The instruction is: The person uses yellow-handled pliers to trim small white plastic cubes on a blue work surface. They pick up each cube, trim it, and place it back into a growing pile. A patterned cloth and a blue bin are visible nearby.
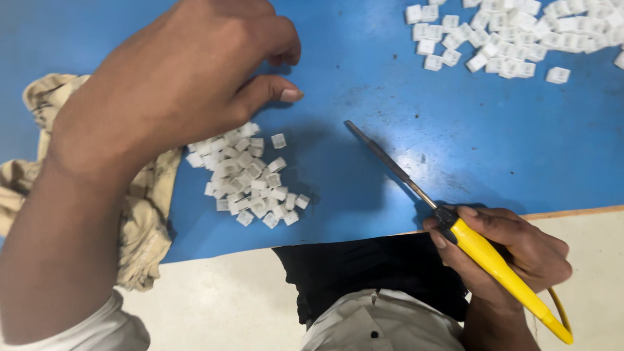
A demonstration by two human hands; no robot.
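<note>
My left hand hovers over the blue tabletop, fingers curled, just above and left of a pile of small white plastic pieces. Whether it holds a piece between its fingertips is hidden. My right hand grips the yellow handle of a soldering iron near the table's front edge. The iron's thin metal tip points up and left, ending right of the near pile, above the blue surface.
A larger spread of white plastic pieces lies at the far right of the table. A crumpled beige cloth sits at the left under my forearm. The table's wooden front edge runs past my right hand. A yellow cord leaves the iron.
</note>
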